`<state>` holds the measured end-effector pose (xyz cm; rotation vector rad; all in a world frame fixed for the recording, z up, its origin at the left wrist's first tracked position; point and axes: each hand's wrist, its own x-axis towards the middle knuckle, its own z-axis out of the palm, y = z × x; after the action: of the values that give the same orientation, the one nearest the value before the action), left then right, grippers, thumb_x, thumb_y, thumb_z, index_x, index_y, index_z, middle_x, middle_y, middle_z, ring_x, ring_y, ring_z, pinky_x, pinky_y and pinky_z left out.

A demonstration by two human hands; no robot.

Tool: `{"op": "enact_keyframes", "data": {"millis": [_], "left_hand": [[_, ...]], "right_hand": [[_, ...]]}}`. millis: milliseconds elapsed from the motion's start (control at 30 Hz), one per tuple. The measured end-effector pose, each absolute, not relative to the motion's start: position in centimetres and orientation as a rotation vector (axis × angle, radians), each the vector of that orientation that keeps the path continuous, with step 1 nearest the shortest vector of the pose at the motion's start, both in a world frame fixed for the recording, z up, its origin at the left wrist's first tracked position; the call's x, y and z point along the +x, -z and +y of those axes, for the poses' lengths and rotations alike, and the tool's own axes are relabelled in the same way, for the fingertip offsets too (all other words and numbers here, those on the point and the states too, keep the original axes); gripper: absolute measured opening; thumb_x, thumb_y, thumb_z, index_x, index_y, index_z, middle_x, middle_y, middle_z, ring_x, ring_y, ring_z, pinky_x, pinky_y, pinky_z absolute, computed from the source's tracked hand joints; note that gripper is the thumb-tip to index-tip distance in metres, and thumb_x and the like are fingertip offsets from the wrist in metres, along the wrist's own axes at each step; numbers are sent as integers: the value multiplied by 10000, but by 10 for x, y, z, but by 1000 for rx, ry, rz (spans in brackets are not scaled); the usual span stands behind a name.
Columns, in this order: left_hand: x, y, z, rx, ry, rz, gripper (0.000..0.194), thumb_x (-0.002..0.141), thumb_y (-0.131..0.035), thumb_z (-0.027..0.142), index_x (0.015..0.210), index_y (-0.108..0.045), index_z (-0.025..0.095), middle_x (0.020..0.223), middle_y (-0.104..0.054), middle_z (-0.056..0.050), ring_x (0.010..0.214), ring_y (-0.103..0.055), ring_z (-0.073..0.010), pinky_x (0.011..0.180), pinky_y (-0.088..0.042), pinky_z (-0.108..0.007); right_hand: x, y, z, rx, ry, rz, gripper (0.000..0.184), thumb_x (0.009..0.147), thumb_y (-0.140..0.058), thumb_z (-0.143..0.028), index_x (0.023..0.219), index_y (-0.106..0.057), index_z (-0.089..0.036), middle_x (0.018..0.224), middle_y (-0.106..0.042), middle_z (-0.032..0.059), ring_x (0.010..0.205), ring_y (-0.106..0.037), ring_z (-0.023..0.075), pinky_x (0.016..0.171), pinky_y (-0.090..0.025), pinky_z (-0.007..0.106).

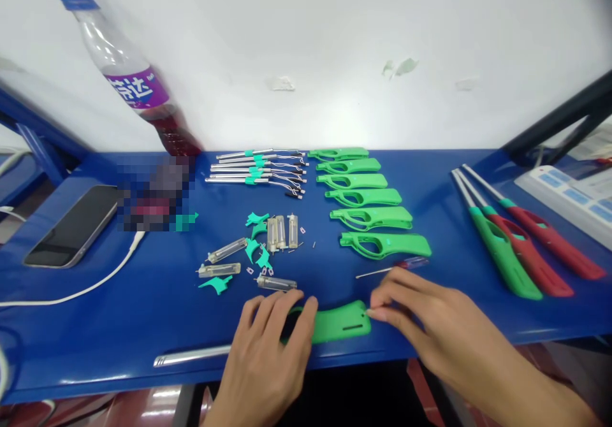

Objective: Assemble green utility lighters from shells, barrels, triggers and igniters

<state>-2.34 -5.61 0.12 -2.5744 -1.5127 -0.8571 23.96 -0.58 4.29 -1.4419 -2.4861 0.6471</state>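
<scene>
Holding green lighter (340,324) near front edge of table (119,358) under left hand (268,350); pinching narrowly at butt end with right hand (430,315), contents unclear. Could skid off if pressed unevenly.

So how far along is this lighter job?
Assuming assembly, three lighters at right look finished. The left hand steadies a green handle; the right hand works at its end. Loose green shells, metal barrels, fuel tanks and triggers apparently remain.
</scene>
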Motion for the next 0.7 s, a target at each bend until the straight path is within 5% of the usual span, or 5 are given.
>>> {"op": "enact_keyframes", "data": {"millis": [233, 700], "left_hand": [[8, 5, -66, -2589, 921, -1458, 319, 1099, -518, 193, 1360, -688, 131, 1359, -724, -142, 1257, -614, -324, 1051, -406, -492], [12, 11, -56, -2589, 898, -1446, 336, 1067, -588, 132, 1391, -667, 95, 1272, -766, -137, 1148, -690, -314, 1000, -457, -482]], "right_hand": [[237, -36, -14, -1484, -829, -2448, 340, 1139, -377, -325, 985, -678, -286, 1026, -702, 16, 835, -755, 189, 782, -555, 338], [254, -39, -2, -1562, -699, -2277, 245, 1097, -525, -387, 964, -703, -283, 1020, -751, 30, 937, -745, 214, 815, -575, 332]]}}
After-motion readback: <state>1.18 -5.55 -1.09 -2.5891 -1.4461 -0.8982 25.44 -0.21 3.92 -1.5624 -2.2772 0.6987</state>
